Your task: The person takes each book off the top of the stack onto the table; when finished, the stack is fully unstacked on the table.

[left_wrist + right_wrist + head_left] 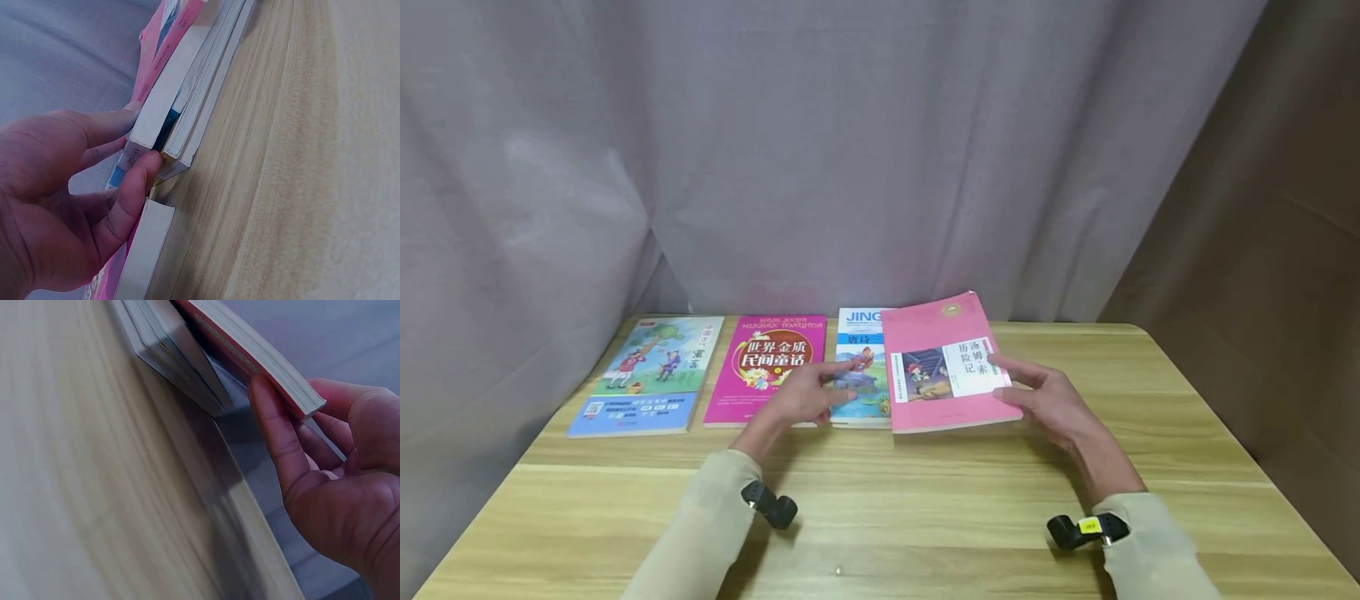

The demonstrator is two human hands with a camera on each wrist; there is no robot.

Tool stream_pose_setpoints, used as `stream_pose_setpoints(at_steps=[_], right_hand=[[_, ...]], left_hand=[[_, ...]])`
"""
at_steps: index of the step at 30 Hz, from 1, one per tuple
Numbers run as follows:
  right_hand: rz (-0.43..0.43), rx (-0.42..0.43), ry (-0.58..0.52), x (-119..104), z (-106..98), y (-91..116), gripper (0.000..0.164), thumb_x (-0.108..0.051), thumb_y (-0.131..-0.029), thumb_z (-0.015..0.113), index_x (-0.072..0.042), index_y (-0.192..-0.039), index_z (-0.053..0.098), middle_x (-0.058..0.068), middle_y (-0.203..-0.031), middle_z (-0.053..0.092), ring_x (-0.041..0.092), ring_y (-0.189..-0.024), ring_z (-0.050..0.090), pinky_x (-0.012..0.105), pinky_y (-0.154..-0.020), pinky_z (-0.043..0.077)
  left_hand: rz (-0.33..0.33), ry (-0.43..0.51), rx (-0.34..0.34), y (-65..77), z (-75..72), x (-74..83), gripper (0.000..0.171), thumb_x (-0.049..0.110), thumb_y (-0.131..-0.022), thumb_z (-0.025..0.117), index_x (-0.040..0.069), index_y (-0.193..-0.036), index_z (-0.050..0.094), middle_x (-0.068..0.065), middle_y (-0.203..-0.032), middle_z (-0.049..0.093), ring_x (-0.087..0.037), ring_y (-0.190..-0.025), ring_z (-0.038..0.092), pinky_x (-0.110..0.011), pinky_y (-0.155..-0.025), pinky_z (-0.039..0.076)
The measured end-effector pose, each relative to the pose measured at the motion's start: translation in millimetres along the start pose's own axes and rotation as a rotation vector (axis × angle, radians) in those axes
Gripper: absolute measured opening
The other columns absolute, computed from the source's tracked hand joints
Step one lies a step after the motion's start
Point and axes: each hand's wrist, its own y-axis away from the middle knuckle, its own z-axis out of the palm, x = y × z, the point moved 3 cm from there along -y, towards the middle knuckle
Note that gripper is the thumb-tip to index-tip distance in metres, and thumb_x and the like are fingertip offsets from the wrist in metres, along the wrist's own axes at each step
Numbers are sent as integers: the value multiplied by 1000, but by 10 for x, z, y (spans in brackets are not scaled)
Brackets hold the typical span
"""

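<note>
Grey curtain [850, 167], wood-grain tabletop [925, 517]. Pink Tom Sawyer paperback [951, 367], pinched by right hand [1048, 404]; Tang-poetry paperback [873, 387], by left hand [797, 396]. Step, apparently: handling both; next move calls for steady grips.

The left grip [69, 187] pinches a book [169, 89] atop other books [201, 100].

Pink paperback [936, 325]: closed; cover faces up; white title panel, dark illustration at panel's left, Chinese title in black, small gold emblem near top. Raised, tilted; right hand [1054, 406] pinches right edge. Pink cover overlaps right part of blue-and-white picture book [870, 407]. Latter: closed, face up; letters "JING" at top, figure in red-and-purple dress. Left hand [801, 394] pinches its left edge. Further closed books [205, 97] stacked under it, page edges showing.
</note>
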Motion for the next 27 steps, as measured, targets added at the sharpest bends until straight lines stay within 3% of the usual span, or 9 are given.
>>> stream_pose_setpoints(at_steps=[3,7,14,20,27], right_hand=[[-16,16,10,-22,-115,29,65,-14,-97,77,-15,-157,51,25,-167,37,2,-62,53,20,-52,43],[-14,37,17,-37,-265,79,65,-19,-97,78,-20,-157,52,23,-165,41,3,-53,39,21,-48,38],[-8,63,-20,-1,-497,151,62,-18,-96,80,-29,-153,58,11,-151,50,2,-59,43,20,-50,39],[18,67,-64,103,-690,216,68,-18,-96,80,-29,-157,52,1,-147,49,2,-87,60,19,-58,42],[14,57,-135,234,-801,205,66,-13,-96,79,-28,-155,54,-21,-117,64,3,-92,64,18,-61,47]], left_hand=[[-5,8,-4,8,-12,-8,59,25,-97,79,36,-151,58,-16,-127,67,-16,-58,58,-27,-53,52],[2,26,-14,18,-28,-15,59,24,-97,78,35,-152,58,-15,-122,69,-15,-57,56,-26,-52,50],[10,33,-23,21,-34,-39,59,24,-98,78,34,-152,57,-12,-111,71,-14,-56,54,-25,-51,48],[23,19,-29,1,-9,-42,59,23,-98,77,34,-152,58,-12,-105,71,-14,-55,55,-25,-50,48],[22,0,-16,-4,-1,-19,59,23,-98,78,33,-152,58,-13,-108,71,-15,-56,56,-25,-50,49]])
